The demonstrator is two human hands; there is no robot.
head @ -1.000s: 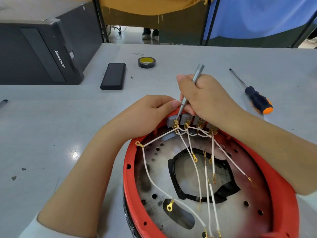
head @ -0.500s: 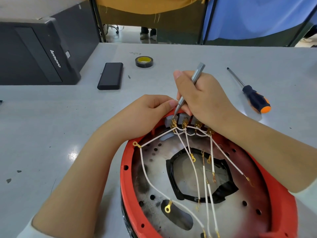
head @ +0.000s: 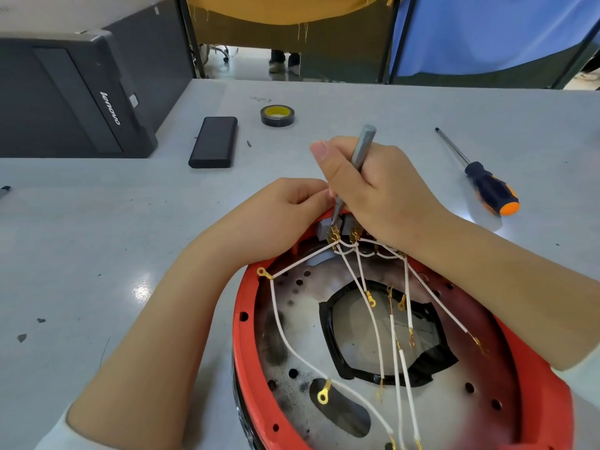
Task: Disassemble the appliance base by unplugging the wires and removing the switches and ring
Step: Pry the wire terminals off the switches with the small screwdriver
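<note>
One big grey table (head: 97,238) holds everything. A black computer box (head: 65,92) sits at its far left corner.

Close to the person lies the round appliance base (head: 324,401), open side up. It has a red ring (head: 250,352) round its edge and a spotted metal plate inside with a black-edged hole in the middle. White wires (head: 373,323) with gold ends fan out across the plate. They all run up to the grey switches (head: 324,229) at the far edge of the base.

Both arms reach forward over the base, one from each side, and meet at the switches.

The left hand (head: 279,209) rests on the far rim. Its fingers curl down over the edge, beside the left switch, and its thumb points toward the tool. What the fingertips hold behind the rim is hidden.

The right hand (head: 373,190) is curled tight round a thin grey metal tool (head: 362,154). The tool stands almost upright, leaning a little to the right at the top. Its tip comes down to the left switch, right by the gold ends. The thumb sticks up beside the tool.

Farther off on the table lie a flat black block (head: 214,142), a roll of black tape (head: 277,115) with a yellow middle, and a screwdriver (head: 487,186) with a black and orange handle, well apart to the right.
</note>
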